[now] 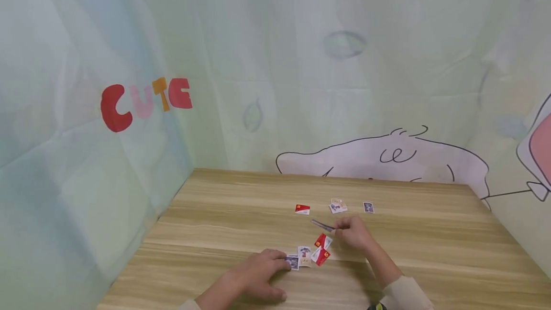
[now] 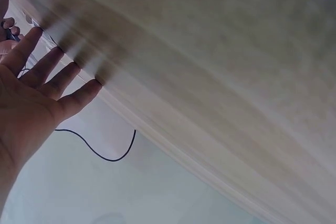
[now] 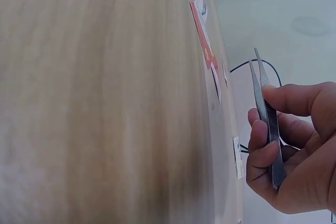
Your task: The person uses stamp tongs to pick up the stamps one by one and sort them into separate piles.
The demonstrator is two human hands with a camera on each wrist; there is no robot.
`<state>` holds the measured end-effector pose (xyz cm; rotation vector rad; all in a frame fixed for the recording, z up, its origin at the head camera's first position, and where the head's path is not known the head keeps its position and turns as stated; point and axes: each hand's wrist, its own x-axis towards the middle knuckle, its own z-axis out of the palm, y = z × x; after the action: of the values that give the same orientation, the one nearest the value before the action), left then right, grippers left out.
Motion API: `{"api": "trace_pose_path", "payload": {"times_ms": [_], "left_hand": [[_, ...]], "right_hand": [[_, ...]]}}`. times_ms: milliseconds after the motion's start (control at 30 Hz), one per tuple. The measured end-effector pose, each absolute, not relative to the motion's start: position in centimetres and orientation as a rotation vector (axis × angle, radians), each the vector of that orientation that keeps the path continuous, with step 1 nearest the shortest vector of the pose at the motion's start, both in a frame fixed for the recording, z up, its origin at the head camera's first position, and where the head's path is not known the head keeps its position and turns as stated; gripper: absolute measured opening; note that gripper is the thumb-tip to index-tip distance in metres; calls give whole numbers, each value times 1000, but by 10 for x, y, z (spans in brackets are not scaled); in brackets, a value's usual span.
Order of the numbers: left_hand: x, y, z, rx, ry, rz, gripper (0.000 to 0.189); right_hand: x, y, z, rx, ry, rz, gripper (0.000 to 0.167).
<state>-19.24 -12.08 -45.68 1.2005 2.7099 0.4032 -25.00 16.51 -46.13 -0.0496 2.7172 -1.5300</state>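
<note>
My right hand (image 1: 355,233) holds a pair of metal tweezers (image 3: 273,127) between thumb and fingers. The tweezers' tips point left above the table, slightly apart, with nothing between them in the right wrist view. My left hand (image 1: 262,274) is spread low on the table, fingertips at a dark picture stamp (image 1: 292,263). Against that stamp lies a pale picture stamp (image 1: 304,256). Right of it are two red-and-white stamps, an upper one (image 1: 323,241) and a lower one (image 1: 320,256), touching or overlapping.
Farther back on the wooden table (image 1: 224,204) lie a red-and-white stamp (image 1: 303,209), some overlapping beige stamps (image 1: 338,207) and a dark stamp (image 1: 368,207). A printed cloth backdrop (image 1: 258,61) rises behind the table and along its left side.
</note>
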Motion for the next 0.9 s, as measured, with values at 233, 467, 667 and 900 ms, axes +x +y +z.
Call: {"api": "trace_pose_path", "payload": {"times_ms": [233,467,667,900], "left_hand": [[-192,-120,-460,1200,2698,405,54],[-191,-119,-462,1203,2722,396,53],[-192,-118,-460,1229,2743,372,52],[-191,-118,-457,1260,2758,348,51]], "right_hand": [[-242,164,-461,-63,2723,-1532,8],[-237,163,-461,-76,2682,-1551,8],[-233,162,-457,-104,2658,-1553,10],[-226,160,-450,-197,2653,-1523,12]]}}
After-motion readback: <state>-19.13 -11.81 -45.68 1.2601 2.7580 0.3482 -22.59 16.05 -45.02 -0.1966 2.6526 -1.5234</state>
